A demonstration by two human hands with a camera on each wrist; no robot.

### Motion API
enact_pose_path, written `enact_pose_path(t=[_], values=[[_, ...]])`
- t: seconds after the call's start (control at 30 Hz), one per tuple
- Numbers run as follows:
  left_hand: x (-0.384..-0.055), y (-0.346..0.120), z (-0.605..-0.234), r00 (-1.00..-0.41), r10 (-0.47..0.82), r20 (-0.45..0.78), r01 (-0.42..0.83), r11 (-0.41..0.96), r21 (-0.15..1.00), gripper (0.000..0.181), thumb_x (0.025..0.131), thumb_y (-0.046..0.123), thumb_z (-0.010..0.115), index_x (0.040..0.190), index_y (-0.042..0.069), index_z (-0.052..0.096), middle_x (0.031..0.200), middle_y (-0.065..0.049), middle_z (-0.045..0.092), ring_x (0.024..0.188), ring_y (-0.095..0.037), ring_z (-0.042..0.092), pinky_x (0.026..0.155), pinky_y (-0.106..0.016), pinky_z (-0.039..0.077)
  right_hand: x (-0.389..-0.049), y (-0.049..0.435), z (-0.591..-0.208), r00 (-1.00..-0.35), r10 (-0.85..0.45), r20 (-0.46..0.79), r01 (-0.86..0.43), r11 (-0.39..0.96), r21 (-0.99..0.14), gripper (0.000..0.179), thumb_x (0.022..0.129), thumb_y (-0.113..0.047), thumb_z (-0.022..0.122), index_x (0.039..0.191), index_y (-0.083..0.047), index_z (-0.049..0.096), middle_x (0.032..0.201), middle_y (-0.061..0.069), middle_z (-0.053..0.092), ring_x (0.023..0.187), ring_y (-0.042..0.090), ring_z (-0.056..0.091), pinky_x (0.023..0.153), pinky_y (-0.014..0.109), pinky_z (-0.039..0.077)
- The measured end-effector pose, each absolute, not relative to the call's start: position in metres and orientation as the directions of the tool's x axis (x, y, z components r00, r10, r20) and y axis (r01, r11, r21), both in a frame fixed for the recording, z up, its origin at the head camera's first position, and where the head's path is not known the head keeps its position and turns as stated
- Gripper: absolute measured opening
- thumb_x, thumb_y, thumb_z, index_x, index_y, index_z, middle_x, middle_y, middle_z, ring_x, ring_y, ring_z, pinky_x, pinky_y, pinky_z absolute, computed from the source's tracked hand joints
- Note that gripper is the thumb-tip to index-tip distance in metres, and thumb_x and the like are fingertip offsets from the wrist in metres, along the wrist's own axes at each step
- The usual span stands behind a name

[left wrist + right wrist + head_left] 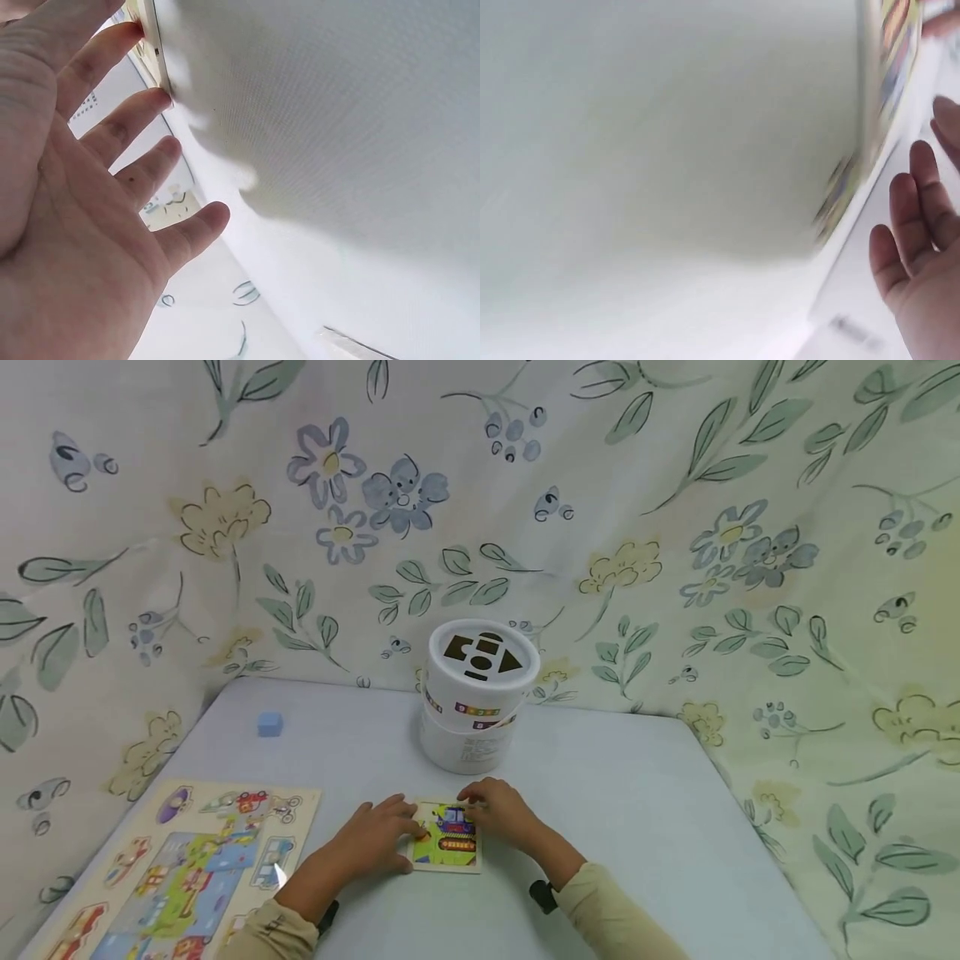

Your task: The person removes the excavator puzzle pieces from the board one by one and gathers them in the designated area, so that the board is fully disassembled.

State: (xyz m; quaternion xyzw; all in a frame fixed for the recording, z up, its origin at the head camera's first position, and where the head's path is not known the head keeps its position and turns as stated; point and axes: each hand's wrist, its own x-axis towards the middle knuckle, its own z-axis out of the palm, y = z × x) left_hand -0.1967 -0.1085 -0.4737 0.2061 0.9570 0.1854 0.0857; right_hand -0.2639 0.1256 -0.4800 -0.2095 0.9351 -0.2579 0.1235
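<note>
- Lg puzzle board (201,789): near L of tbl (637,827).
- L hand (375,839): fingers spread wide, tips touching L edge of sm puzzle (450,843).
- Sm puzzle: on tbl, btwn hands, vehicle pic up.
- R hand (504,814): fingers loosely bent, at its upper R corner.
- White bucket (476,702): just behind.
- Blue cube (270,724): far L.

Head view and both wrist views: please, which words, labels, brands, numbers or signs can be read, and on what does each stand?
None can be read with certainty.
White bucket, coloured strips: small characters, too small to read.
White bucket, grey printed block: too small.
Small puzzle: pictures, no readable text.
Wrist views: nothing readable.
</note>
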Motion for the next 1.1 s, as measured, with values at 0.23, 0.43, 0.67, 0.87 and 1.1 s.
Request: enact_pose_path(t=[0.23,0.43,0.67,0.87,1.1], values=[[-0.199,-0.107,-0.476,-0.89,0.446,-0.093,0.376,0.834,0.403,0.044,0.072,0.034,0.084,0.113,0.022,0.073,0.139,-0.008,0.056,0.139,-0.036,0.037,0.105,-0.069,0.03,-0.257,0.1,-0.479,-0.807,-0.58,-0.113,-0.531,0.795,-0.292,0.028,0.091,-0.028,0.069,0.119,-0.033,0.069,0.108,-0.007,0.056,0.101,0.012,0.047,0.085,0.032,0.044],[-0.198,-0.109,-0.477,-0.889,0.45,-0.082,0.385,0.833,0.398,0.044,0.073,0.034,0.083,0.114,0.021,0.072,0.14,-0.009,0.055,0.139,-0.037,0.037,0.104,-0.069,0.031,-0.258,0.096,-0.481,-0.817,-0.57,-0.088,-0.529,0.801,-0.282,0.025,0.09,-0.025,0.07,0.114,-0.033,0.069,0.113,-0.007,0.056,0.107,0.015,0.048,0.087,0.036,0.044],[-0.196,-0.112,-0.474,-0.887,0.453,-0.084,0.385,0.828,0.407,0.044,0.075,0.034,0.082,0.115,0.02,0.072,0.141,-0.009,0.054,0.139,-0.036,0.037,0.105,-0.069,0.031,-0.258,0.094,-0.478,-0.795,-0.605,-0.044,-0.557,0.756,-0.345,0.026,0.09,-0.019,0.069,0.114,-0.028,0.07,0.112,-0.011,0.066,0.105,0.014,0.054,0.088,0.038,0.045],[-0.194,-0.112,-0.472,-0.888,0.452,-0.08,0.387,0.83,0.401,0.045,0.073,0.034,0.083,0.114,0.02,0.072,0.14,-0.01,0.054,0.138,-0.036,0.038,0.104,-0.069,0.032,-0.266,0.101,-0.481,-0.778,-0.62,-0.1,-0.514,0.719,-0.468,0.032,0.093,-0.011,0.064,0.123,-0.023,0.067,0.12,-0.01,0.066,0.109,0.01,0.056,0.096,0.038,0.047],[-0.196,-0.112,-0.475,-0.887,0.457,-0.069,0.396,0.828,0.396,0.045,0.073,0.035,0.083,0.114,0.021,0.072,0.14,-0.01,0.054,0.138,-0.037,0.039,0.104,-0.068,0.032,-0.271,0.108,-0.478,-0.755,-0.623,-0.205,-0.416,0.697,-0.584,0.047,0.092,0.004,0.052,0.129,-0.023,0.063,0.124,-0.008,0.063,0.114,0.009,0.055,0.101,0.037,0.047]])
